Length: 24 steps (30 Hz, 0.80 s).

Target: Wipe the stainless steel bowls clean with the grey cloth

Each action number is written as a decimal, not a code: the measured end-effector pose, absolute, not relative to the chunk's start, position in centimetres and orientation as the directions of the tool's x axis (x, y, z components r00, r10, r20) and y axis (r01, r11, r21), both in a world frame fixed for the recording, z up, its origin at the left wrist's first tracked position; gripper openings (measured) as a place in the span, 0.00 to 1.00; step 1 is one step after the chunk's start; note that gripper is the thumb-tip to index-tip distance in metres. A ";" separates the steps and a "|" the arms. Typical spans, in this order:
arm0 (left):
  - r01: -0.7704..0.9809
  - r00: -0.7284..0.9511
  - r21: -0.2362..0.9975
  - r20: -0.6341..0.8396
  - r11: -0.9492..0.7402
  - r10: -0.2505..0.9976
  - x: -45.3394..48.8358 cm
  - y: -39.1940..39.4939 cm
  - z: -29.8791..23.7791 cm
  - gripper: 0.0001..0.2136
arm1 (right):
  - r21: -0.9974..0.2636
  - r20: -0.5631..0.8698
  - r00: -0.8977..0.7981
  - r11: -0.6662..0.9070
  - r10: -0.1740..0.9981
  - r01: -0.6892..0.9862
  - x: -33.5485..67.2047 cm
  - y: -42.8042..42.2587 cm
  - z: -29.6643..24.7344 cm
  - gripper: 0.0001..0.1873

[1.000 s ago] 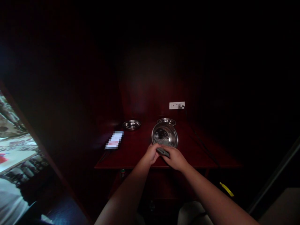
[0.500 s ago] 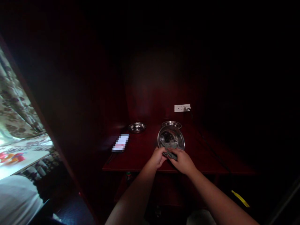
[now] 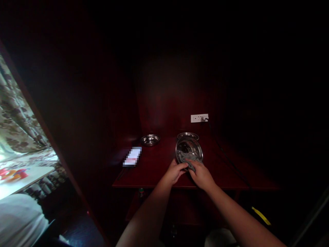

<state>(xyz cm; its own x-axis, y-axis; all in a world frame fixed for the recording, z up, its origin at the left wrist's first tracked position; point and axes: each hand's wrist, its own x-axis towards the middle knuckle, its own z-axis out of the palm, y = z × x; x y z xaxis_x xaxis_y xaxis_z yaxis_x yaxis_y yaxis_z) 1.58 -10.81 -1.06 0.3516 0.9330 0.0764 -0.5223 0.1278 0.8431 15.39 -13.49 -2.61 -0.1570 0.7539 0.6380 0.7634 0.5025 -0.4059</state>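
A shiny steel plate (image 3: 189, 148) is tilted up near the front of a dark red table (image 3: 154, 168). My left hand (image 3: 175, 171) grips its lower left rim, fingers curled. My right hand (image 3: 202, 175) is closed on a grey cloth (image 3: 187, 160) that lies against the plate's inner face. A second steel plate (image 3: 187, 136) lies flat just behind it, and a small steel bowl (image 3: 150, 139) sits farther left.
A phone-like flat item (image 3: 132, 156) lies on the table's left part. A white wall socket (image 3: 199, 118) has a black cable (image 3: 226, 157) running down the right side. A yellow strip (image 3: 260, 215) lies low right. A bright patterned curtain (image 3: 17, 116) is at the left.
The grey cloth has moved from the plate's front edge up into the plate with my right hand. The plate has tipped a little more upright. The camera view shifted.
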 end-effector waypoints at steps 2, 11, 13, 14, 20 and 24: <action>-0.527 0.351 0.840 0.074 0.132 0.933 1.6 -10.8 -1.1 0.18 | -0.395 0.645 -0.167 0.513 0.745 0.762 15.5 -13.4 -2.8 0.22; -0.554 0.337 0.813 0.020 0.181 0.941 1.3 -9.9 -1.8 0.12 | -0.351 0.641 -0.187 0.501 0.744 0.791 15.5 -13.3 -3.0 0.23; -0.550 0.349 0.810 0.001 0.204 0.937 1.3 -9.8 -1.7 0.12 | -0.350 0.634 -0.181 0.488 0.752 0.799 15.5 -13.3 -2.9 0.23; -0.547 0.356 0.810 -0.006 0.213 0.935 1.3 -9.7 -1.7 0.12 | -0.349 0.631 -0.180 0.483 0.755 0.803 15.5 -13.3 -2.9 0.24; -0.545 0.358 0.813 0.003 0.206 0.934 1.4 -9.9 -1.5 0.14 | -0.340 0.618 -0.173 0.458 0.767 0.821 15.4 -13.3 -2.8 0.25; -0.536 0.339 0.828 0.034 0.163 0.940 1.5 -10.2 -1.5 0.17 | -0.333 0.606 -0.181 0.453 0.775 0.827 15.4 -13.1 -2.9 0.25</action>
